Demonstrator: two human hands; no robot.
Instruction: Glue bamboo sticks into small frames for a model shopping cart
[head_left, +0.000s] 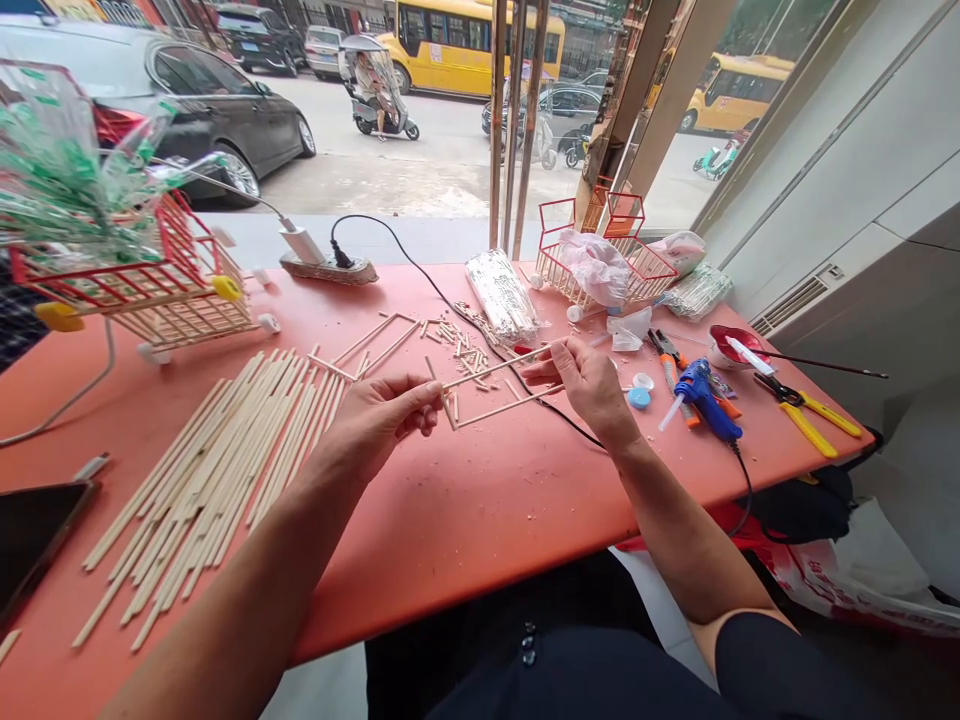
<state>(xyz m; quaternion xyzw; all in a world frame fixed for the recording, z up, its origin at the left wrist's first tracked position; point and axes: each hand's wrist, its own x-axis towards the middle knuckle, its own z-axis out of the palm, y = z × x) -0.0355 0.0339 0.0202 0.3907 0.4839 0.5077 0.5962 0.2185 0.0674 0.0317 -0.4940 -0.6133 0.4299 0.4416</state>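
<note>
Between my two hands is a rectangular frame of thin wooden sticks (499, 408), held just over the tabletop. My left hand (401, 405) pinches its left end near a corner. At the right end, the fingers of my right hand (581, 380) close on the long sticks. Behind my left hand lies another stick frame (375, 345), flat on the table. A row of loose wooden sticks (210, 470) spreads out to the left of my left arm. Short cut stick pieces (465, 355) are scattered beyond the held frame.
On the right lie a blue glue gun (705, 400), orange-handled pliers (667, 365) and yellow-handled pliers (806, 410). Small stick-built carts stand at the left (187, 290) and back (607, 265). A black cable (442, 290) crosses the orange table (450, 560) past a power strip (330, 268).
</note>
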